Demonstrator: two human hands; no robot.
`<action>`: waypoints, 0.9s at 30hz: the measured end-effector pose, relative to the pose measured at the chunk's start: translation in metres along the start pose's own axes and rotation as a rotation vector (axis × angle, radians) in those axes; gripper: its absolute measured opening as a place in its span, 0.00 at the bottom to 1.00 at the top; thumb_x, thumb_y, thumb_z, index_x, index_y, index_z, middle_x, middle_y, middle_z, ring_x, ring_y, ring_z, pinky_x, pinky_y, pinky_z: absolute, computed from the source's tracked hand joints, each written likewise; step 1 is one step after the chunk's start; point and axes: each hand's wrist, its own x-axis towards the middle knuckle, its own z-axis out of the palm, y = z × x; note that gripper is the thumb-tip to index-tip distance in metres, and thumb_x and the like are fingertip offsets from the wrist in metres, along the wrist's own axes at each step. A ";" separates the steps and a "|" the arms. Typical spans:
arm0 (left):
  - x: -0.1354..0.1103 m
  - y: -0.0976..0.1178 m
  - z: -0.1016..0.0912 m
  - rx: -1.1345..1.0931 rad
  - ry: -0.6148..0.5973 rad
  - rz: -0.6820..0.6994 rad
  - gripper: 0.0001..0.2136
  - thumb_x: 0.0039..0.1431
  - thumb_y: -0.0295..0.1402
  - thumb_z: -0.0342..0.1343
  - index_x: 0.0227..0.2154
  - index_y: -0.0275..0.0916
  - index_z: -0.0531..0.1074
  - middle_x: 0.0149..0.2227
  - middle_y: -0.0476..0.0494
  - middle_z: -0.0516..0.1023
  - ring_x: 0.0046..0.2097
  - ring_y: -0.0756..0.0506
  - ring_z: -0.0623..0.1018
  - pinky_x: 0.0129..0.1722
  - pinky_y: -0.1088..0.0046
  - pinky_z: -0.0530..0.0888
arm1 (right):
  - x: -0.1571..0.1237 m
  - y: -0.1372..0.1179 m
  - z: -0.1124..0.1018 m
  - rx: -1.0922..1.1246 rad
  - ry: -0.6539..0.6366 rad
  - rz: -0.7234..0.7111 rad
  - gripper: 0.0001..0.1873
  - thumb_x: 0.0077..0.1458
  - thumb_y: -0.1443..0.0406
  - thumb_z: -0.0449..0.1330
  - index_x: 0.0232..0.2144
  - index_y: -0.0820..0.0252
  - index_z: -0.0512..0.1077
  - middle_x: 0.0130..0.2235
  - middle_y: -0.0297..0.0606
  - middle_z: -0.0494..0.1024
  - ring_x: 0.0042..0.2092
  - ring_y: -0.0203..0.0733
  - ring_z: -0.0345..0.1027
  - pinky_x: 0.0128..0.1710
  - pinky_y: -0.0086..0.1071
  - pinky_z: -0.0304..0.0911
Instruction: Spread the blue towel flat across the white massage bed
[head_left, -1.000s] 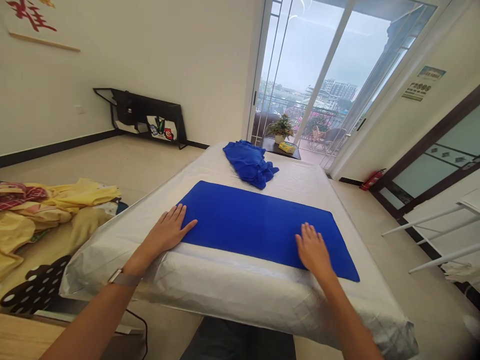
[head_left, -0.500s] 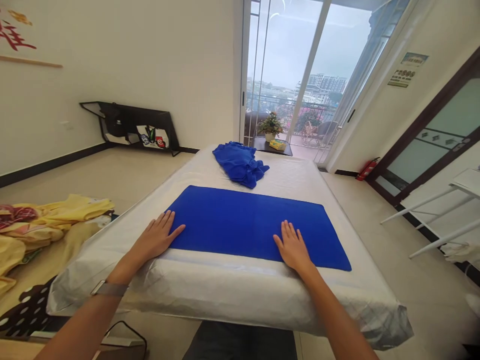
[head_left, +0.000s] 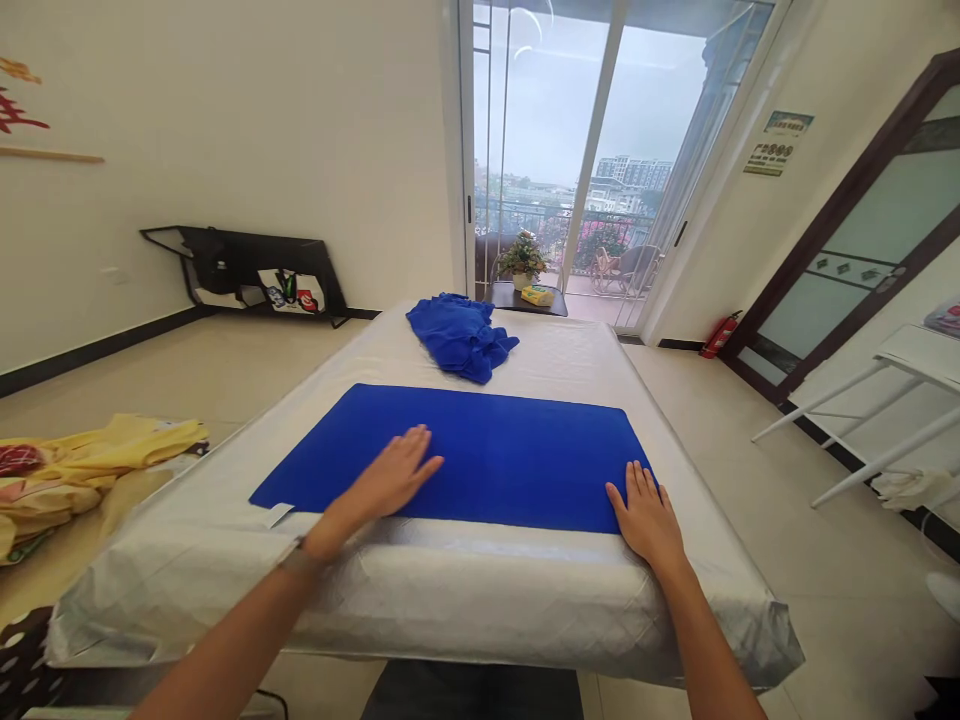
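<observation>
Yellow cloth (head_left: 112, 455) sits in a messy heap at the far left, with some red in it; next along, a black frame (head_left: 259, 265) stands by the wall, low on the floor; then comes the big tabletop (head_left: 465, 590) under a shiny pale cover (it has creases down the near side).

One flat blue cloth (head_left: 510, 455) lies across the near part of the tabletop, smooth and long from side to side; a little white tag (head_left: 279, 515) pokes out at its near left corner; the left hand (head_left: 394, 475) rests on it left of the middle, and its grip is spread flat, thumb apart from the fingers; a band (head_left: 298, 553) goes round that wrist.

Behind the flat cloth is a crumpled blue cloth (head_left: 461, 335); past it, a potted plant (head_left: 523, 260) and a yellow box (head_left: 537, 295) stand near the glass door (head_left: 547, 120); the right hand (head_left: 649, 515) lies at the flat cloth's right end, its grip flat too, thumb apart; farther right are a red fire extinguisher (head_left: 720, 335) and a white table (head_left: 919, 350).
</observation>
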 end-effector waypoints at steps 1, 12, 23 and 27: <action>0.008 0.025 0.002 -0.032 -0.018 0.107 0.38 0.71 0.56 0.30 0.72 0.32 0.51 0.74 0.34 0.49 0.74 0.38 0.51 0.72 0.56 0.49 | 0.000 0.000 0.000 0.001 0.000 0.000 0.42 0.70 0.48 0.33 0.74 0.72 0.43 0.75 0.43 0.44 0.75 0.46 0.36 0.73 0.45 0.33; -0.003 -0.003 0.012 -0.021 -0.015 0.104 0.38 0.71 0.57 0.31 0.73 0.34 0.47 0.74 0.36 0.48 0.75 0.40 0.49 0.72 0.57 0.47 | 0.002 0.005 0.003 0.020 -0.002 0.007 0.44 0.68 0.46 0.33 0.74 0.70 0.44 0.75 0.42 0.44 0.75 0.46 0.36 0.73 0.46 0.35; -0.072 -0.159 0.001 0.064 0.051 -0.327 0.41 0.68 0.55 0.31 0.72 0.28 0.48 0.74 0.33 0.49 0.74 0.35 0.50 0.70 0.51 0.53 | -0.024 -0.021 -0.028 0.331 0.211 0.024 0.44 0.66 0.45 0.36 0.68 0.72 0.62 0.69 0.54 0.62 0.71 0.55 0.52 0.71 0.51 0.46; -0.070 -0.155 0.005 0.044 0.097 -0.311 0.41 0.68 0.56 0.32 0.72 0.28 0.49 0.74 0.34 0.51 0.74 0.35 0.52 0.70 0.52 0.53 | -0.091 -0.051 -0.068 0.669 0.600 -0.102 0.38 0.67 0.43 0.41 0.67 0.60 0.65 0.66 0.47 0.68 0.67 0.57 0.60 0.65 0.55 0.57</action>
